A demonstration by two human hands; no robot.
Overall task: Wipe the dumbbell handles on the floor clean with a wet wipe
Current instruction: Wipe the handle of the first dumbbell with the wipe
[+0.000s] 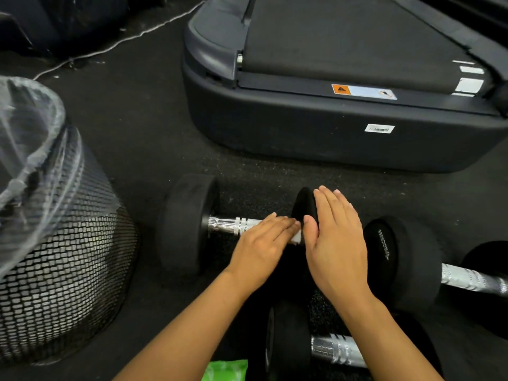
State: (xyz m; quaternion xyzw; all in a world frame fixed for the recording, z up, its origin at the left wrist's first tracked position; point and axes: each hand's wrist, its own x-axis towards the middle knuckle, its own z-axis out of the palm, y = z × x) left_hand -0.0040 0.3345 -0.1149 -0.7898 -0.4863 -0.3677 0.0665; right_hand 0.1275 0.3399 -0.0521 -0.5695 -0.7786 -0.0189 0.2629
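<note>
Wiping the shiny handle of the first dumbbell

The left hand (261, 243) presses flat on the wet wipe (297, 237) over the handle (233, 225); the right hand (336, 237), at 3 o'clock, rests flat on the black end. Best rub along the bar, turning this dumbbell (187, 224) on the floor (154, 138)

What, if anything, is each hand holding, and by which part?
The left hand presses a white wet wipe flat onto the dumbbell handle, fingers straight. The right hand rests open against that dumbbell's end weight. Neither grips anything.
</note>
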